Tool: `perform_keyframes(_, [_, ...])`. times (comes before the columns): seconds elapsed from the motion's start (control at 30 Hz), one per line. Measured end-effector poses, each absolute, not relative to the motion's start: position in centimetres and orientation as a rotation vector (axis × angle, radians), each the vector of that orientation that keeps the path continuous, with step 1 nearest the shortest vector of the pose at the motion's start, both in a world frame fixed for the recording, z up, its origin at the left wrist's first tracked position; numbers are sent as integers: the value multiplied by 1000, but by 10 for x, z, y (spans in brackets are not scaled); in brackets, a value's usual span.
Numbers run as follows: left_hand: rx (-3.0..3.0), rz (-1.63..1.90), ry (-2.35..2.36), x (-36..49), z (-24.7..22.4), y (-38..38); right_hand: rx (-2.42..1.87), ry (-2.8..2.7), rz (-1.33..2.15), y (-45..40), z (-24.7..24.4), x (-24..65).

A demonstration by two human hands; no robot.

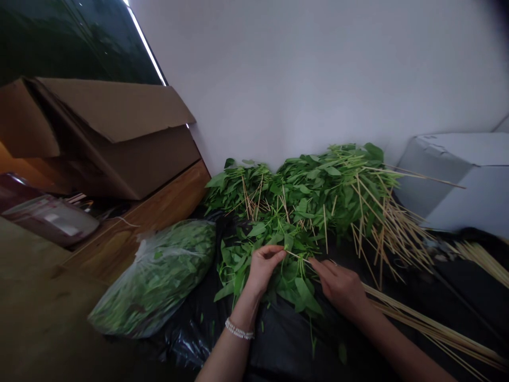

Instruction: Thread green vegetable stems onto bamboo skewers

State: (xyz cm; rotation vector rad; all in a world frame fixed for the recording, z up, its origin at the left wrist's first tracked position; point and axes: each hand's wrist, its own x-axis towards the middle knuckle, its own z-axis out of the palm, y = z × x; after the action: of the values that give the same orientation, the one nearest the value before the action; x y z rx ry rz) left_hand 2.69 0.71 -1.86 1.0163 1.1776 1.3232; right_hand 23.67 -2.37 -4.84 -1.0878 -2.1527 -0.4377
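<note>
"Where is the stick being handled?"

"The thin wooden stick [295, 255] is above the black plastic sheet [278, 342], between the two hands. Green leaf sprigs [296, 284] hang about it, over the middle of the sheet."

"And the grip on it?"

"The left hand [264, 265] pinches one end between thumb and forefinger; a beaded bracelet [238, 330] circles that wrist. The right hand [338, 281] has its fingertips at the stick's other visible end. Its thumb is hidden, so I cannot tell whether it is pinching."

"What lies toward the sheet's far edge?"

"A heap of leafy bunches [310, 185], close to the white wall [278, 79], with pale sticks poking out, most thickly on the right."

"Anything at the sides?"

"Near the sheet's left edge, a clear plastic bag [159, 281] packed with green leaves. Toward the near right corner, a bundle of bare sticks [437, 323] passes beyond the right forearm. At the far right corner stands a white box [473, 191]."

"And farther left?"

"A wooden desk [175, 188] carries an open cardboard box [159, 154] along its far edge and a plastic tub [51, 217] toward its left."
</note>
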Motion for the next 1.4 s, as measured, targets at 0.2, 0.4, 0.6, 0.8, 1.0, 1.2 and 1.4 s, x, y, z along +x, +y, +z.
perform_keyframes(0.2, [951, 1275, 1128, 26, -20, 7, -1065, -2141, -443, -25, -49, 236])
perform_keyframes(0.4, [985, 1235, 1108, 23, -19, 7, -1046, -2130, -441, -25, -49, 235])
perform_keyframes(0.6, [965, 1185, 1058, 21, -19, 9, -1068, -2151, -376, -26, -51, 234])
perform_keyframes(0.8, [957, 1190, 1055, 21, -18, 7, -1029, -2151, -314, -26, -52, 234])
perform_keyframes(1.0, [1032, 1095, 1010, 30, -15, 3, -1012, -2171, -270, -27, -49, 229])
perform_keyframes(1.2, [1063, 1139, 1011, 33, -15, 2, -1031, -2137, -386, -23, -47, 232])
perform_keyframes(1.4, [1158, 1296, 1134, 12, 7, 11, -1126, -2014, -555, -16, -39, 250])
